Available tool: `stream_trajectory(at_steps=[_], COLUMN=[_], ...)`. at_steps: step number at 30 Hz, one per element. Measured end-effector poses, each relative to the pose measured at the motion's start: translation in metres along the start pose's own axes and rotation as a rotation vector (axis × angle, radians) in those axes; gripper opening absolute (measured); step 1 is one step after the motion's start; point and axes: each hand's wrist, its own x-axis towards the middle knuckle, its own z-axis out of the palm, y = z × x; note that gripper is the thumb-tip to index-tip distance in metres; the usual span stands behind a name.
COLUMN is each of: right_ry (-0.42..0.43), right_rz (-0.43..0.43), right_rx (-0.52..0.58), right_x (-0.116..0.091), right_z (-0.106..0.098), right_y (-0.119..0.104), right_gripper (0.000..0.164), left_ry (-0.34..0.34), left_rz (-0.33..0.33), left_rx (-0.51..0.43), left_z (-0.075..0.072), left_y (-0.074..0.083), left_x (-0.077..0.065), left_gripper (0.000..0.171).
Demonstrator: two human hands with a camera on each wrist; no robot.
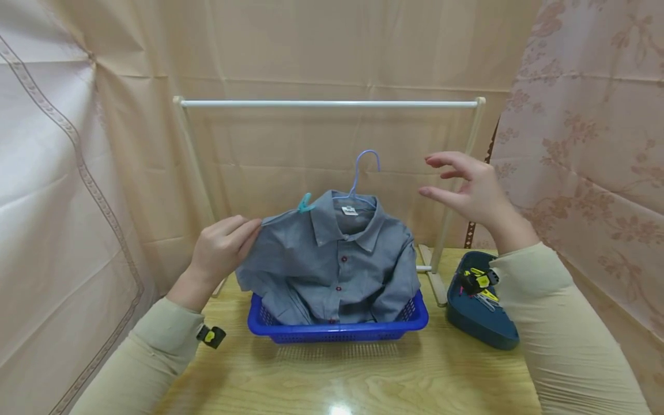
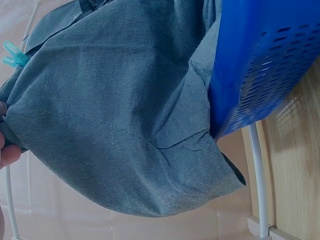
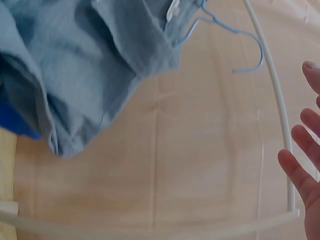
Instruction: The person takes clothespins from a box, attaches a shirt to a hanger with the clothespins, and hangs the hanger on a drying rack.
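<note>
A grey button-up shirt (image 1: 311, 253) is on a thin purple-blue wire hanger (image 1: 356, 170), whose hook rises above the collar. My left hand (image 1: 225, 245) pinches the shirt at the shoulder on the left side, between thumb and fingers. Nearby, a teal clothespin (image 1: 306, 203) is clipped on the same shoulder close to the collar; it also shows in the left wrist view (image 2: 16, 55). My right hand (image 1: 469, 187) is in the air to the right of the hanger, fingers spread apart from the thumb, holding nothing. The lower shirt lies in a blue plastic basket (image 1: 337, 333).
Behind the basket stands a rack with a white horizontal bar (image 1: 332, 104) and two uprights. A dark teal container (image 1: 482, 328) with several colourful clothespins sits at the right on the wooden table (image 1: 311, 380). Curtains hang around the back and sides.
</note>
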Motion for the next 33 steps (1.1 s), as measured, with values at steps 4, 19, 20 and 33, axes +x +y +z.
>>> stream_trajectory(at_steps=[4, 19, 20, 33], right_ry=[-0.029, -0.190, -0.202, -0.409], right_rz=[0.057, 0.355, 0.374, 0.559], right_rx=[-0.056, -0.193, -0.194, -0.317], right_x=[-0.006, -0.036, -0.038, -0.067], right_z=[-0.011, -0.040, -0.042, -0.051], right_y=[0.008, 0.038, 0.040, 0.076], right_gripper=[0.056, 0.050, 0.051, 0.070], left_ry=[-0.001, -0.012, -0.011, 0.004], left_rz=[0.000, 0.014, 0.014, 0.018], left_rx=[-0.006, -0.005, -0.006, -0.017], left_z=[0.000, -0.001, -0.001, -0.001], left_y=[0.000, -0.001, -0.001, -0.001], left_x=[0.000, -0.001, -0.001, -0.001], left_gripper=[0.016, 0.016, 0.017, 0.016])
